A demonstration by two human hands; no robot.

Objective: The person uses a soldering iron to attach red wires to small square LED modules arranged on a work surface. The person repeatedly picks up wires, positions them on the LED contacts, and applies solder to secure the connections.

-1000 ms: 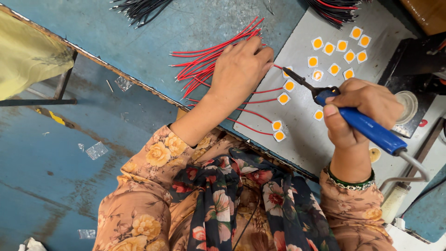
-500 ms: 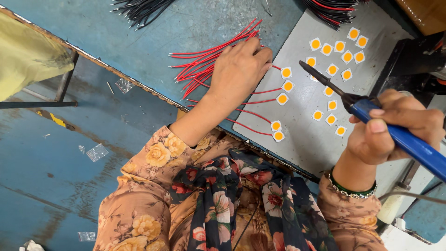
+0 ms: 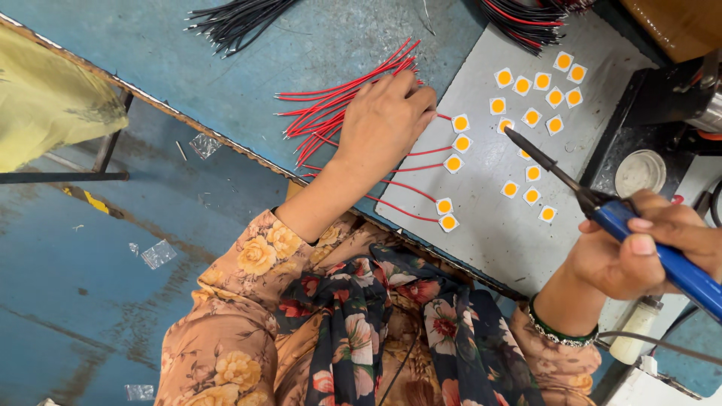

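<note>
On the grey mat point(image 3: 489, 225), small square yellow-centred chips point(image 3: 532, 116) are laid out, several already joined to red wires point(image 3: 410, 213). At ten o'clock from them, the left hand point(image 3: 383, 124) is pressed palm-down on a bundle of loose red wires point(image 3: 331, 105), fingers together. At four o'clock, a blue-handled soldering iron point(image 3: 602, 214) is gripped in the closed right hand point(image 3: 639, 252), tip lifted. Soldering seems paused; bringing a fresh wire to a bare chip is judged the likely requirement.

The soldering iron point(image 3: 602, 207) handle runs out at the right edge. The left hand point(image 3: 383, 124) hides some red wires point(image 3: 338, 105). The black wires point(image 3: 233, 19) are cut by the top edge.
</note>
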